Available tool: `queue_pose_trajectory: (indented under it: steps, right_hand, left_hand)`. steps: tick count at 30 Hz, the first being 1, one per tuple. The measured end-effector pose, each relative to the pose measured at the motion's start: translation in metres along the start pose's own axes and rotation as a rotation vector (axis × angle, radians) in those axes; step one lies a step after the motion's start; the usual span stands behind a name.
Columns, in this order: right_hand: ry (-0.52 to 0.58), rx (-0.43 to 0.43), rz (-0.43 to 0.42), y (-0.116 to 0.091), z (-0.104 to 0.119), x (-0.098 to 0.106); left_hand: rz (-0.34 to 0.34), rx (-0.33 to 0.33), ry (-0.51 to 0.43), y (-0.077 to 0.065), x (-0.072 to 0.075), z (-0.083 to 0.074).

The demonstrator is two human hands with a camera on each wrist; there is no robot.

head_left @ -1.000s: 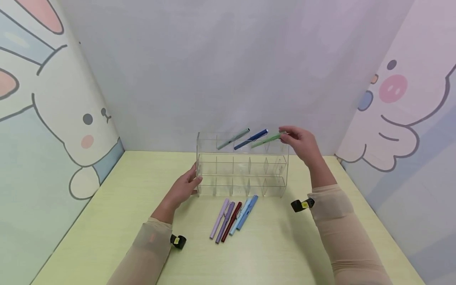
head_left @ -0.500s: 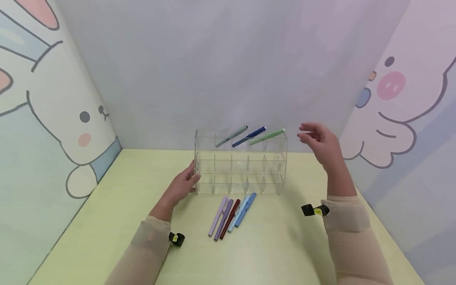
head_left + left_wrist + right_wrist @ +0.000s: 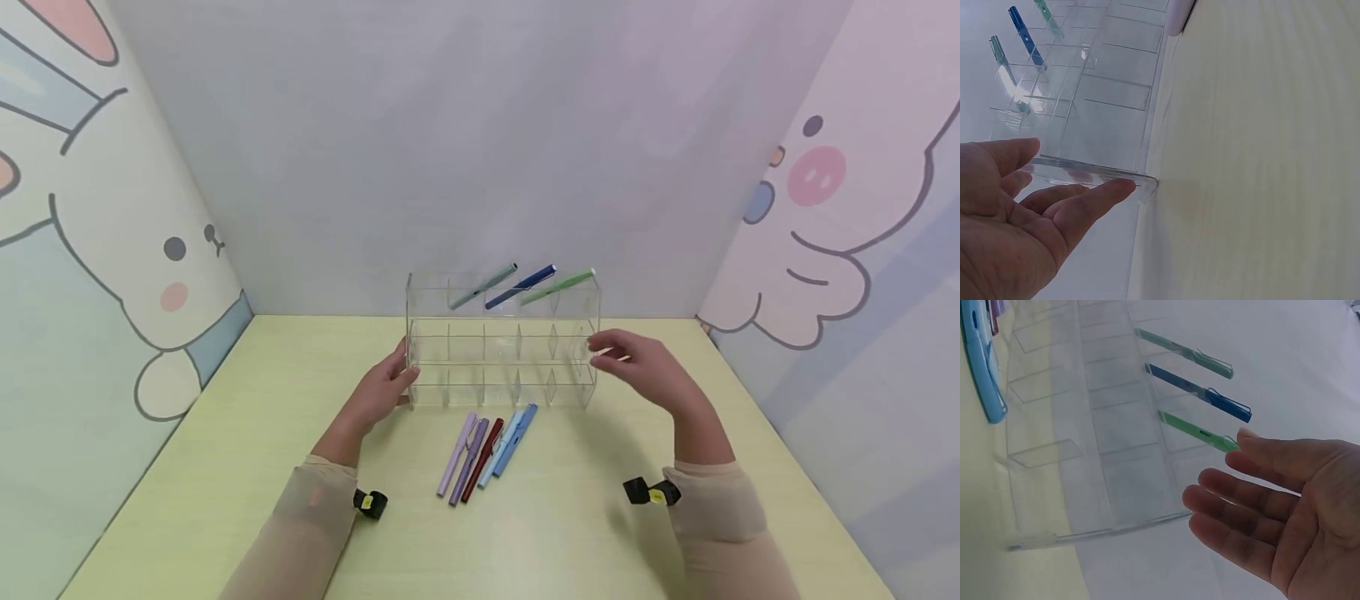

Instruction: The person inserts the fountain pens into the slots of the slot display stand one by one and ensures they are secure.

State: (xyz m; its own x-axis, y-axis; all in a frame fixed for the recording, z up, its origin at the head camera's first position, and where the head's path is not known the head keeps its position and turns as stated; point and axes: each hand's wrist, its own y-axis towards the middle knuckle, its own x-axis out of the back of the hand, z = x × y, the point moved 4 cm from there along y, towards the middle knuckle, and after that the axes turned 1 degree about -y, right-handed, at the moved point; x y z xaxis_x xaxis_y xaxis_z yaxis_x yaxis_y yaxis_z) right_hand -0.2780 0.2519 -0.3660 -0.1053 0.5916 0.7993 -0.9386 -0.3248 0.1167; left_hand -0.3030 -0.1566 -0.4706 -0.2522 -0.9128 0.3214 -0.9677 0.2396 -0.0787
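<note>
clr rack (image 3: pixel 501 350), 3 pens (image 3: pixel 521 287) tilted, top tier, 5 pens (image 3: pixel 483 461) flat in frt

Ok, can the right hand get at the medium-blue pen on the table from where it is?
Probably yes: the right hand looks empty, and the medium-blue pen is rightmost in its row, with bare table along its right side. The light-blue pen lies close on its left.

Head view: soft light is falling evenly; faint shadows are darkening the worktop (image 3: pixel 570 542). Wrist views: dimness is prevailing; glare is whitening the clear rack (image 3: pixel 1094 87), left view.
</note>
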Motion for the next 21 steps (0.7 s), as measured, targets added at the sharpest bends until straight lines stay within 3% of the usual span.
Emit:
queue_pose_trajectory:
  steps: [12,21]
  right_hand:
    - [0.021,0.016,0.192,0.003,0.020,-0.046]
    - [-0.116,0.055,0.322,0.009,0.029,-0.090]
  left_hand:
    - [0.006,-0.004,-0.016,-0.001,0.001,-0.002]
    - [0.017,-0.001,-0.015,-0.001,0.002,-0.003]
